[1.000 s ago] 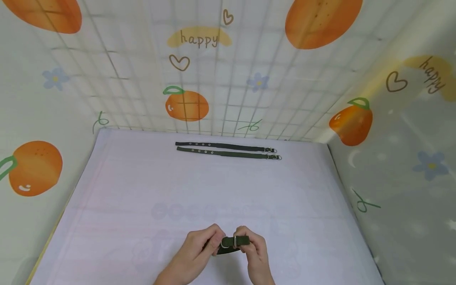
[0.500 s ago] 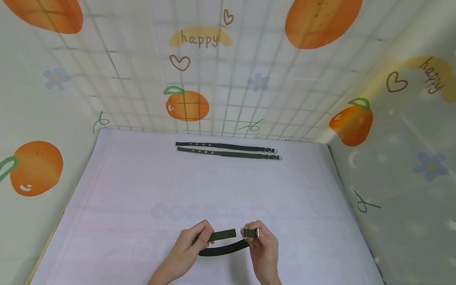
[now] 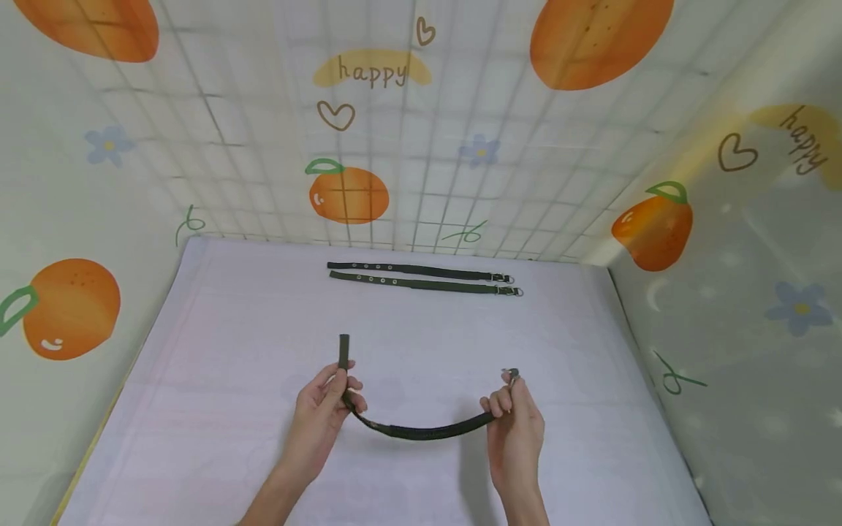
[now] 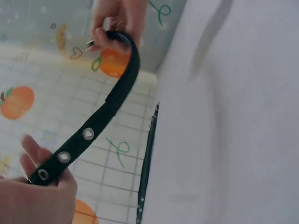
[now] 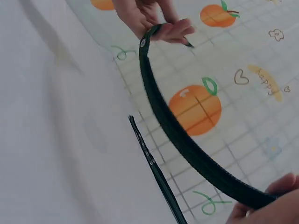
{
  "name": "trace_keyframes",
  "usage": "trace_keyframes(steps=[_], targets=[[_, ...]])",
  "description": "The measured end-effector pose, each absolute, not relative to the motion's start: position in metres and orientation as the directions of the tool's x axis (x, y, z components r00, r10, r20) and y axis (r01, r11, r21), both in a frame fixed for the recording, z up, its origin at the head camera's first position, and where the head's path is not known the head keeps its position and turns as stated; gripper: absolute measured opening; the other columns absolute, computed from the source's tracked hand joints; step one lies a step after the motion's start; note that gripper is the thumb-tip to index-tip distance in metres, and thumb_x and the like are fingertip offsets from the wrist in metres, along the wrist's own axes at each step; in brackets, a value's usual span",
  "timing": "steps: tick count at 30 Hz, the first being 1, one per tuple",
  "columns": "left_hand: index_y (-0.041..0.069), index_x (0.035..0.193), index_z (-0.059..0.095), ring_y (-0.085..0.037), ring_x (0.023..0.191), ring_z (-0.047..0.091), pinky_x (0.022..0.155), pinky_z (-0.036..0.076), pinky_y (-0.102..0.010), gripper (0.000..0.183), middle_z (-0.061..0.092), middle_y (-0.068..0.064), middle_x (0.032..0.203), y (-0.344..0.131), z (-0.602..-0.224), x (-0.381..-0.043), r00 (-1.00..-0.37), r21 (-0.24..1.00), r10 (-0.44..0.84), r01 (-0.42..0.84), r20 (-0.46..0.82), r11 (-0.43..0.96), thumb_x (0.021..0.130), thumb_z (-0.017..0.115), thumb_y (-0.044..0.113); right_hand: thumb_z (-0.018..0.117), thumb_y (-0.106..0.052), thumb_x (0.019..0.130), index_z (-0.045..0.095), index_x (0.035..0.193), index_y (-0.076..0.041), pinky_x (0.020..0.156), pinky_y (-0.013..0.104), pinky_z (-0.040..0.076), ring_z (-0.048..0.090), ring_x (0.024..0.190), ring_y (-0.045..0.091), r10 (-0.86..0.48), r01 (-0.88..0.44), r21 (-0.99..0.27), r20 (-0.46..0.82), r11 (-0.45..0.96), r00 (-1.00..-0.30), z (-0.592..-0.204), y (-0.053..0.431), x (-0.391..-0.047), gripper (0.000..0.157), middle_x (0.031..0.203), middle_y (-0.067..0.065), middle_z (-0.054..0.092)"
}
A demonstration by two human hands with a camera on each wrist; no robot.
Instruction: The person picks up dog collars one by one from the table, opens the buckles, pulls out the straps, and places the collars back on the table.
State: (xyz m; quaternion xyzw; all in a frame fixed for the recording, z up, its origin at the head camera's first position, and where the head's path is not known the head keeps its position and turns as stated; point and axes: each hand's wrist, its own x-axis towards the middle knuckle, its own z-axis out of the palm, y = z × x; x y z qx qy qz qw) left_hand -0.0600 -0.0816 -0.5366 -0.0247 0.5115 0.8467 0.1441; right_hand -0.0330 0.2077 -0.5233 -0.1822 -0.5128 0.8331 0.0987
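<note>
A dark green webbing collar hangs above the white table in a shallow downward curve, stretched between both hands. My left hand pinches it near the free end, whose tip points up past the thumb. Metal eyelets run along that part in the left wrist view. My right hand grips the other end, with the metal buckle end poking out above the fingers. In the right wrist view the padded middle of the collar bends between the hands.
Two similar collars, one black and one green, lie side by side near the back of the white table. Printed curtains with oranges enclose the back and sides, with a wire grid showing through behind.
The collar's ends, earlier fastened together, have come apart. Both hands have moved away from each other and up, so the collar is now spread out between them.
</note>
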Motion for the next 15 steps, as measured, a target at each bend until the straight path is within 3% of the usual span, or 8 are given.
trace_keyframes(steps=[3, 6, 11, 15], targets=[[0.011, 0.139, 0.048, -0.012, 0.100, 0.080, 0.100, 0.063, -0.029, 0.029, 0.076, 0.006, 0.114, -0.090, -0.544, -0.069, -0.966, 0.843, 0.127, -0.259, -0.226, -0.471, 0.115, 0.054, 0.027, 0.049, -0.047, 0.114, 0.051, 0.142, -0.009, 0.094, 0.022, 0.050, 0.048, 0.086, 0.008, 0.447, 0.022, -0.913, -0.220, -0.408, -0.867, -0.525, 0.223, -0.042, 0.047, 0.092, -0.010, 0.046], [0.010, 0.133, 0.044, -0.017, 0.114, 0.080, 0.107, 0.061, -0.035, 0.026, 0.078, 0.002, 0.125, -0.098, -0.550, -0.076, -0.969, 0.835, 0.058, -0.235, -0.239, -0.497, 0.114, 0.057, 0.021, 0.049, -0.046, 0.114, 0.047, 0.147, -0.010, 0.101, 0.021, 0.053, 0.055, 0.102, 0.010, 0.505, 0.016, -0.925, -0.222, -0.380, -0.834, -0.528, 0.237, -0.051, 0.049, 0.112, -0.007, 0.052], [0.004, 0.130, 0.040, -0.020, 0.120, 0.078, 0.108, 0.060, -0.040, 0.031, 0.079, -0.001, 0.128, -0.109, -0.555, -0.094, -0.971, 0.841, 0.010, -0.210, -0.237, -0.499, 0.111, 0.062, 0.016, 0.054, -0.040, 0.113, 0.043, 0.138, -0.020, 0.105, 0.021, 0.056, 0.066, 0.125, 0.012, 0.502, 0.042, -0.921, -0.248, -0.386, -0.829, -0.531, 0.259, -0.070, 0.033, 0.135, -0.004, 0.064], [0.002, 0.129, 0.041, -0.018, 0.120, 0.078, 0.106, 0.060, -0.039, 0.030, 0.075, -0.015, 0.136, -0.120, -0.555, -0.116, -0.976, 0.877, 0.013, -0.201, -0.217, -0.436, 0.112, 0.060, 0.017, 0.057, -0.039, 0.112, 0.041, 0.134, -0.022, 0.102, 0.022, 0.059, 0.073, 0.124, 0.010, 0.457, 0.120, -0.950, -0.245, -0.287, -0.855, -0.533, 0.273, -0.089, 0.032, 0.138, -0.002, 0.074]])
